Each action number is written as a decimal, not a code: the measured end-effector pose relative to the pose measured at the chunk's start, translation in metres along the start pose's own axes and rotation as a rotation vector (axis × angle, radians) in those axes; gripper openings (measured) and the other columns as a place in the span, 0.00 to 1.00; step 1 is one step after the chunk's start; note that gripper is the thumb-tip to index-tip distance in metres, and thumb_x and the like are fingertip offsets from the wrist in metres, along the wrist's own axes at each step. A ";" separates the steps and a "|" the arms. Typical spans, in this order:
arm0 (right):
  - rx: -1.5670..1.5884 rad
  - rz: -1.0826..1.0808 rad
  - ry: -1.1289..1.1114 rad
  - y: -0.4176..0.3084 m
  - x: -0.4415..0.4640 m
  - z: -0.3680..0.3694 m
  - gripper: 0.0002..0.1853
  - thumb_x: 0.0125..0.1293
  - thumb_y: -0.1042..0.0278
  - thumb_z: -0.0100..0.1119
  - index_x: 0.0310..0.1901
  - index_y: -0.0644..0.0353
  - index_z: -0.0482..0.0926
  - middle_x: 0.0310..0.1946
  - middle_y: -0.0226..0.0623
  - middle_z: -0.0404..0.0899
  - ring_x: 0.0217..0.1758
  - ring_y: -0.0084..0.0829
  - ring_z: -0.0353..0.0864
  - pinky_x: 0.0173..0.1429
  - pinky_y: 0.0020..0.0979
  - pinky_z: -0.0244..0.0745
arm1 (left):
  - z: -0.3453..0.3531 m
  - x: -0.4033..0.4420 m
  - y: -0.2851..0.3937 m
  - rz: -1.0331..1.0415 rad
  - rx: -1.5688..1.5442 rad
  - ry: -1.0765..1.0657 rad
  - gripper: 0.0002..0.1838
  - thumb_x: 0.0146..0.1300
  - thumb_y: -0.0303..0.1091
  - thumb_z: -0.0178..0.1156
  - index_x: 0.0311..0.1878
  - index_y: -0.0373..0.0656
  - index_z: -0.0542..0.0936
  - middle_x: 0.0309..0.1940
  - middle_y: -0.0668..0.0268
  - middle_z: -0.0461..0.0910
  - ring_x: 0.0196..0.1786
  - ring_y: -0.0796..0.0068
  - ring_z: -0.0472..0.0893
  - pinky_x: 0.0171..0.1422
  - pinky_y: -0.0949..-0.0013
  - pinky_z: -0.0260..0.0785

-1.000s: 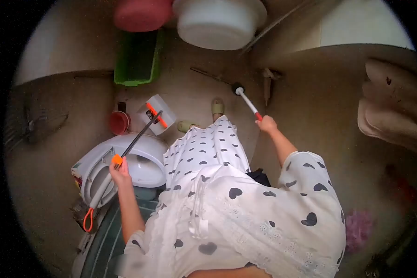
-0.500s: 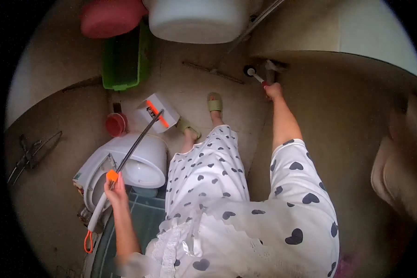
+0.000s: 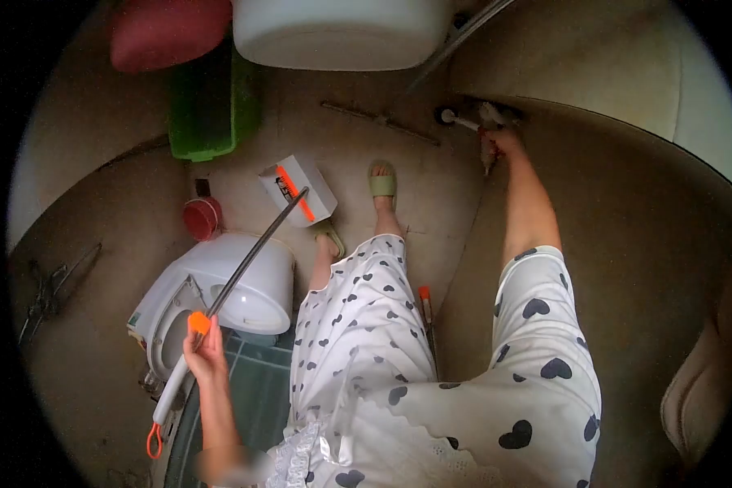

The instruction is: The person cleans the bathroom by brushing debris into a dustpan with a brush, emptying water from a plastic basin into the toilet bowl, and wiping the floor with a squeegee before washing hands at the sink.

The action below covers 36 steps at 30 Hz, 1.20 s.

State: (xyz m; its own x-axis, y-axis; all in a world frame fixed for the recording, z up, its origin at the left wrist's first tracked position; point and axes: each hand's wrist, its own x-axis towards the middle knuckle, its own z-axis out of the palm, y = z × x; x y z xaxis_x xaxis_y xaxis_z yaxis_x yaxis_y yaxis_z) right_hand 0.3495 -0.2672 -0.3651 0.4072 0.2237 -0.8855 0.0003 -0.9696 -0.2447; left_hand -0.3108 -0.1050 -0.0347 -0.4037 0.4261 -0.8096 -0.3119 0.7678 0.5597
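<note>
My left hand (image 3: 207,351) is closed around the white-and-orange handle of a long-handled dustpan (image 3: 321,191). Its metal pole (image 3: 256,250) slants across the toilet, and the white pan with an orange strip sits near my left foot. At the upper right, my right hand (image 3: 508,144) reaches out, fingers wrapped around the red part of a white-and-red handled tool (image 3: 466,124). A round head, dark around a white centre, ends that tool close to the wall. A pale object (image 3: 490,112) beside this hand is too unclear to name.
A white toilet (image 3: 256,281) and small red bucket (image 3: 202,216) stand at left. A green bin (image 3: 240,122), red basin (image 3: 171,32) and large white tub (image 3: 342,37) are ahead. An orange-tipped stick (image 3: 424,294) stands by my leg. A thin bar (image 3: 350,114) crosses the floor.
My right hand and the tool have shifted right and slightly up in view. The dustpan's pan appears a little farther right. Beside my leg, the orange-tipped stick has come into sight.
</note>
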 end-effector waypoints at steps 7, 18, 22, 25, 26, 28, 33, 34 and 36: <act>0.358 -0.132 -0.011 0.013 0.054 -0.040 0.11 0.57 0.59 0.54 0.29 0.58 0.75 0.17 0.32 0.72 0.17 0.24 0.71 0.19 0.27 0.63 | 0.024 0.013 -0.020 0.002 0.056 -0.032 0.23 0.59 0.37 0.46 0.58 0.38 0.65 0.53 0.56 0.69 0.56 0.53 0.70 0.50 0.65 0.72; 0.525 -0.274 0.336 -0.028 -0.055 -0.038 0.13 0.58 0.60 0.53 0.39 0.59 0.73 0.25 0.33 0.73 0.23 0.25 0.73 0.26 0.25 0.67 | 0.015 0.005 -0.008 0.009 0.122 -0.041 0.25 0.60 0.39 0.48 0.59 0.39 0.63 0.56 0.60 0.67 0.58 0.57 0.69 0.53 0.70 0.67; 0.500 -0.064 0.372 0.010 -0.109 -0.008 0.15 0.59 0.60 0.53 0.43 0.60 0.73 0.27 0.33 0.73 0.25 0.25 0.73 0.29 0.24 0.68 | -0.009 0.005 -0.002 0.039 0.105 -0.084 0.25 0.61 0.40 0.48 0.59 0.40 0.64 0.55 0.61 0.68 0.59 0.58 0.68 0.57 0.70 0.63; 0.209 -0.012 0.223 0.113 -0.073 0.028 0.20 0.59 0.60 0.54 0.48 0.64 0.71 0.31 0.36 0.74 0.26 0.27 0.74 0.33 0.27 0.70 | -0.017 0.007 -0.009 0.062 0.102 -0.099 0.25 0.61 0.41 0.47 0.60 0.40 0.64 0.56 0.60 0.68 0.58 0.58 0.69 0.58 0.69 0.63; 0.067 -0.072 0.163 0.133 -0.071 0.053 0.21 0.58 0.61 0.55 0.49 0.65 0.71 0.32 0.37 0.75 0.26 0.27 0.74 0.33 0.28 0.71 | -0.025 0.009 -0.012 0.072 0.104 -0.098 0.25 0.61 0.41 0.47 0.60 0.40 0.64 0.55 0.61 0.68 0.57 0.58 0.70 0.57 0.68 0.63; -0.094 -0.164 0.114 0.154 -0.085 0.107 0.22 0.55 0.64 0.58 0.49 0.68 0.71 0.33 0.39 0.76 0.26 0.27 0.75 0.33 0.29 0.71 | -0.038 0.010 -0.020 0.094 0.109 -0.110 0.24 0.61 0.41 0.47 0.60 0.41 0.64 0.54 0.61 0.70 0.55 0.58 0.72 0.56 0.69 0.64; -0.109 -0.307 -0.115 0.067 -0.208 0.212 0.21 0.53 0.66 0.59 0.48 0.64 0.73 0.29 0.38 0.79 0.32 0.28 0.78 0.37 0.29 0.72 | -0.053 0.000 -0.030 0.138 0.130 -0.108 0.22 0.61 0.41 0.46 0.58 0.44 0.65 0.52 0.62 0.71 0.53 0.62 0.74 0.55 0.70 0.64; -0.138 -0.450 -0.153 0.065 -0.210 0.232 0.21 0.55 0.69 0.56 0.49 0.69 0.70 0.27 0.36 0.78 0.26 0.23 0.76 0.32 0.26 0.72 | -0.052 -0.002 -0.032 0.150 0.128 -0.106 0.23 0.61 0.41 0.46 0.58 0.45 0.65 0.52 0.63 0.71 0.53 0.63 0.74 0.55 0.69 0.63; -0.121 -0.477 -0.274 0.017 -0.256 0.250 0.20 0.55 0.69 0.56 0.50 0.68 0.70 0.27 0.36 0.78 0.27 0.22 0.77 0.33 0.24 0.72 | -0.058 -0.001 -0.036 0.153 0.124 -0.099 0.23 0.61 0.40 0.46 0.59 0.45 0.64 0.52 0.63 0.71 0.52 0.64 0.75 0.55 0.70 0.63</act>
State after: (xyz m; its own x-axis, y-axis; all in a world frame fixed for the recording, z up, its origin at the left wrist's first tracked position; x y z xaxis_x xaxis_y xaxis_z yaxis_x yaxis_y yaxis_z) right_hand 0.0165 -0.3165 -0.2415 0.0844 0.6425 -0.7616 0.2376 -0.7553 -0.6108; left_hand -0.3492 -0.1610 -0.0440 -0.3501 0.5820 -0.7339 -0.1427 0.7412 0.6559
